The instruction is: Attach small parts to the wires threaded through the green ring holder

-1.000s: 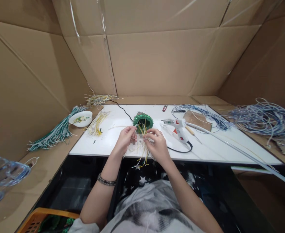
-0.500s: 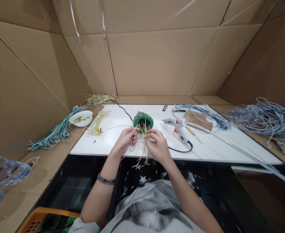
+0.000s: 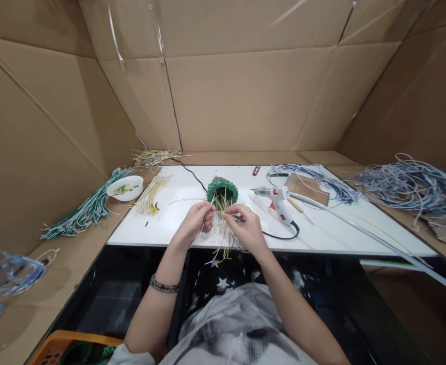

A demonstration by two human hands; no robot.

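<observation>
A green woven ring-shaped piece point(image 3: 223, 183) lies on the white board with its round opening towards me. Yellow and white strands point(image 3: 223, 242) run out of that opening and hang over the board's front edge. At the left of the opening my left hand point(image 3: 198, 220) is closed, thumb and finger pinching white strands. My right hand point(image 3: 245, 223) is closed on the other side, its fingertips together at the yellow strands; a small metal tool, partly hidden, shows by its fingers. Which strand it grips is too small to make out.
Right of my hands lie a white glue gun point(image 3: 282, 205), an awl point(image 3: 301, 210) and a long clear tube point(image 3: 360, 228). Blue-white cords point(image 3: 409, 185) heap at far right. Leftwards are yellow strands point(image 3: 152, 195), a white bowl point(image 3: 126, 187) and green-white strands point(image 3: 82, 210). An orange basket point(image 3: 82, 337) stands low left.
My right hand's fingers have drawn closer together and shifted slightly left towards the strands. My left hand keeps its pinch. The whole view has tilted a little.
</observation>
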